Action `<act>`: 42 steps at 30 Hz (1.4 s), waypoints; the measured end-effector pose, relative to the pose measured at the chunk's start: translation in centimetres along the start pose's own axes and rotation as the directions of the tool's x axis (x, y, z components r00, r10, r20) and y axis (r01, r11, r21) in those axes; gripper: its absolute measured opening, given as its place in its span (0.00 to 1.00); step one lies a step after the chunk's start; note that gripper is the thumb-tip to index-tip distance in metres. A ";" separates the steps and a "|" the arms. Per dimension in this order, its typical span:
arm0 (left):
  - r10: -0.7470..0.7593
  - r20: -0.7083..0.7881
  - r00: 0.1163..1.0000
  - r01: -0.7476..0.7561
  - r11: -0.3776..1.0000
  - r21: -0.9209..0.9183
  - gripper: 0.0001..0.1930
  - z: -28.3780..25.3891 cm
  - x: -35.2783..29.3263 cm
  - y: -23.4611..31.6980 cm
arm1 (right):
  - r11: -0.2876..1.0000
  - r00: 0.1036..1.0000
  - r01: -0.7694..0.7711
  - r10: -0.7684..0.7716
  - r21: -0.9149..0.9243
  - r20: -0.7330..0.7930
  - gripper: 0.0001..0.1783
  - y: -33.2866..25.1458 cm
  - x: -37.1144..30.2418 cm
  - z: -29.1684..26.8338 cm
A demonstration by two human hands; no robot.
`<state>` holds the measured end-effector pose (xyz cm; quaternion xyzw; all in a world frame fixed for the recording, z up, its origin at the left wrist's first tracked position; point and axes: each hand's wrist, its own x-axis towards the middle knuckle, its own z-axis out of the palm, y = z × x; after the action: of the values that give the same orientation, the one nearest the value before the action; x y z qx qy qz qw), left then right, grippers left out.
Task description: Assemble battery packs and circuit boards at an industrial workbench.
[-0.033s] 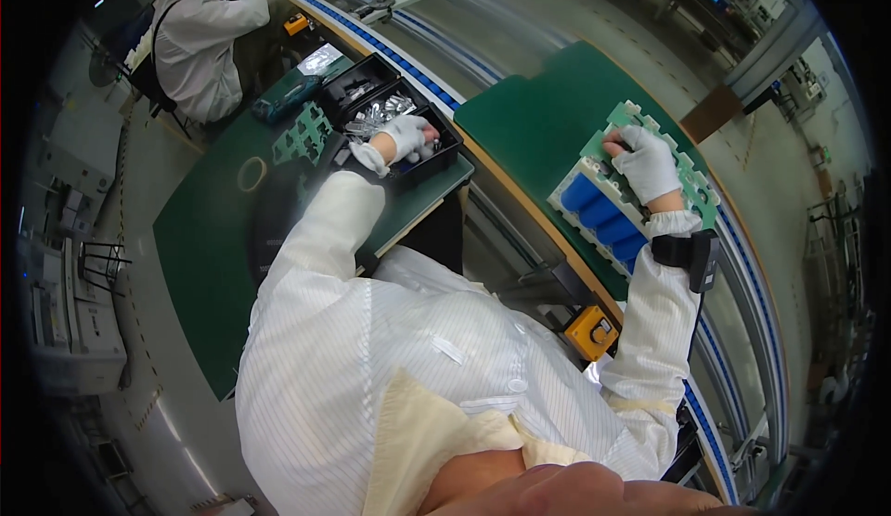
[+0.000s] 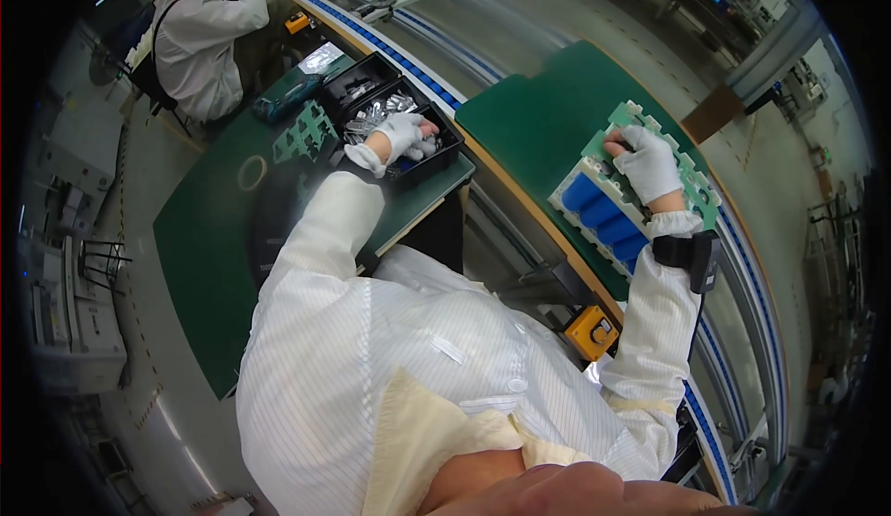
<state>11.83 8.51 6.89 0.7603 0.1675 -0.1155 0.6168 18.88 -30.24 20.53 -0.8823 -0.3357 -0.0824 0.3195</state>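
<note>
My left hand (image 2: 401,137), in a white glove with bare fingertips, is down in a black parts bin (image 2: 447,159). Its fingers are curled among small shiny metal pieces (image 2: 379,112); whatever they pinch is hidden. On the right, my gloved right hand (image 2: 647,165) rests on top of a battery pack (image 2: 594,202) with blue cells and a pale green and white frame. The fingers there are bent closed near the pack's upper edge, and I cannot make out anything small between them.
The pack stands on a green board (image 2: 520,112) over the conveyor rails. Left of the bins are a green plastic frame (image 2: 304,134), a tape roll (image 2: 251,174) and a teal tool (image 2: 288,98). A yellow switch box (image 2: 591,332) sits below. A co-worker (image 2: 200,47) sits far left.
My left hand has shifted slightly within the bin, its wrist a little to the left. My right hand and the battery pack stay in place.
</note>
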 end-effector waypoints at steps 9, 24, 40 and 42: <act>0.078 0.146 0.986 0.058 0.662 -0.747 0.13 -1.0 -3.1 -1.2 | 1.000 1.000 0.004 -0.004 0.010 -0.005 0.06 0.3 -0.2 0.0; -0.095 -0.244 0.965 0.027 0.963 -0.268 0.18 -5.0 -7.7 -3.8 | 1.000 1.000 -0.001 0.001 -0.011 0.005 0.06 0.3 -0.2 0.1; -0.178 -0.802 0.570 0.747 0.520 0.415 0.24 -4.8 -12.5 -3.4 | 0.996 0.999 0.032 -0.031 -0.088 0.012 0.06 0.9 -0.2 0.3; -0.251 -0.807 0.535 0.776 0.523 0.352 0.24 -8.6 -11.3 -7.2 | 0.996 0.999 0.038 -0.037 -0.078 0.013 0.06 0.6 0.0 0.2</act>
<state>-1.65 17.00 6.58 0.8183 0.5575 -0.0797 0.1148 19.26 -30.41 20.07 -0.8881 -0.3506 -0.0964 0.2813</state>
